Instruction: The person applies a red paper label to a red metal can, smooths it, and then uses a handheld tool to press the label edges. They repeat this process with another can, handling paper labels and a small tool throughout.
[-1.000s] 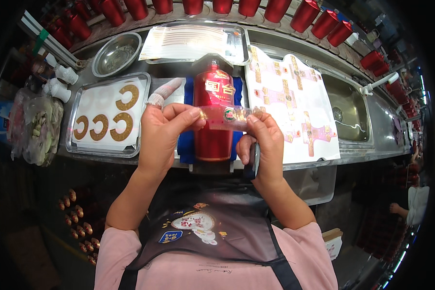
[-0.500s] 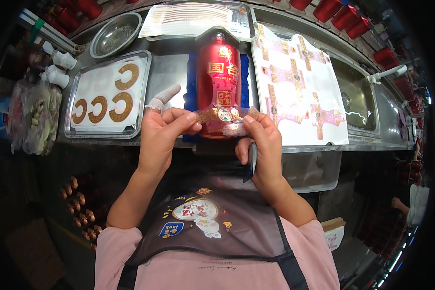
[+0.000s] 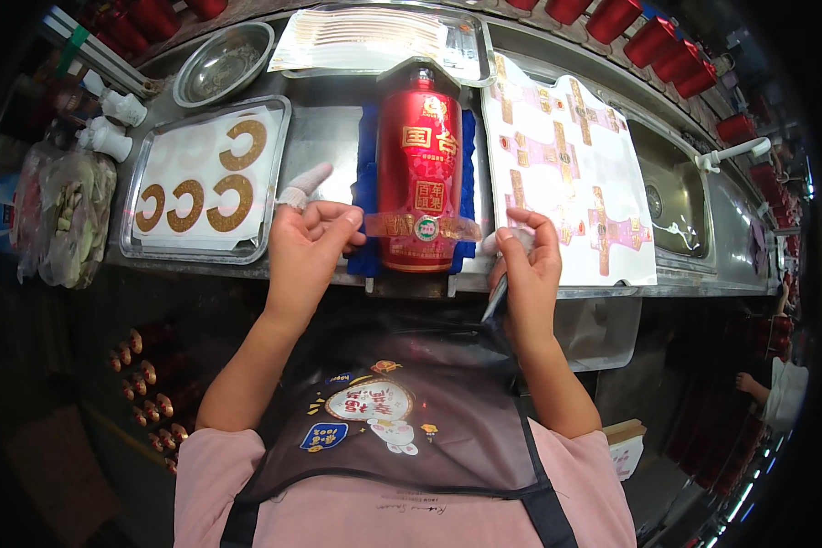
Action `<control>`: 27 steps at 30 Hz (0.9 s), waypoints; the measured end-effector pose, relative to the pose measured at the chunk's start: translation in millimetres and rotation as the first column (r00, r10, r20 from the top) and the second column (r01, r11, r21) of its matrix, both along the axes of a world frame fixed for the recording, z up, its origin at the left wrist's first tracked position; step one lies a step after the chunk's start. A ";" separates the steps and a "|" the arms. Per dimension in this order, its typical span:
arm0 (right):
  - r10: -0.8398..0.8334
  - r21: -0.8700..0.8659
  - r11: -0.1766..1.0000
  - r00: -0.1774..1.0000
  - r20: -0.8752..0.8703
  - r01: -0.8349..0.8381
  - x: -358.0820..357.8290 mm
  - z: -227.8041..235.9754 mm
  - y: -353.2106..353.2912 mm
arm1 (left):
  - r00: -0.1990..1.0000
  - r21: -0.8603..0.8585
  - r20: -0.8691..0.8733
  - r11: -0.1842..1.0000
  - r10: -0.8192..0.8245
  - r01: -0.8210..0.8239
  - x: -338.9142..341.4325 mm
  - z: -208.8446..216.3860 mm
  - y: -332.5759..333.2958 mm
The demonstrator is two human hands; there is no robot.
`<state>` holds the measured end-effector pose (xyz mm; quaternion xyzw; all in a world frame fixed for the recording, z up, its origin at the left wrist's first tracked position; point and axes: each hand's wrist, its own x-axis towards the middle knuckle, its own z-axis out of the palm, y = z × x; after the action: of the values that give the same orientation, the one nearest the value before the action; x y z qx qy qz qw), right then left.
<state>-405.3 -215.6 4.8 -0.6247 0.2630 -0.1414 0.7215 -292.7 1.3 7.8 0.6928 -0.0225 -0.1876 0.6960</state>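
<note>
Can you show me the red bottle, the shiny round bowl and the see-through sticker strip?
Red bottle (image 3: 402, 178): head view, on the middle of its body.
Shiny round bowl (image 3: 250, 47): head view, on its inner wall, toward the right.
See-through sticker strip (image 3: 426, 227): head view, on its round green mark.

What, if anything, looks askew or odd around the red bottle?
The clear strip: both ends stick out beyond the bottle's sides instead of lying against it. I see nothing spilled.

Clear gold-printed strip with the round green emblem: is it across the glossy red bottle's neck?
No, the clear gold-printed strip crosses the lower body of the glossy red bottle, near its base.
</note>
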 end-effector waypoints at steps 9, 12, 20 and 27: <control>0.404 -0.838 0.413 0.896 -0.183 -0.357 58.1 22.7 -15.1 | 0.437 0.477 0.732 0.851 -0.523 0.220 19.0 -10.5 -27.5; 0.436 -0.806 0.394 0.862 -0.258 -0.441 58.9 21.1 -16.7 | 0.475 0.490 0.702 0.844 -0.531 0.219 14.7 -10.4 -24.7; 0.467 -0.740 0.351 0.792 -0.393 -0.574 65.6 33.6 -23.6 | 0.456 0.487 0.724 0.852 -0.517 0.192 20.0 -12.3 -23.3; 0.500 -0.737 0.397 0.802 -0.327 -0.547 61.1 39.3 -22.8 | 0.502 0.414 0.712 0.871 -0.491 0.264 19.7 -15.7 -20.4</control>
<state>-344.2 -238.4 44.1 -0.9333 -0.0207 0.0059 0.3585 -273.0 -19.1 -7.9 0.7609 -0.4598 -0.0066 0.4578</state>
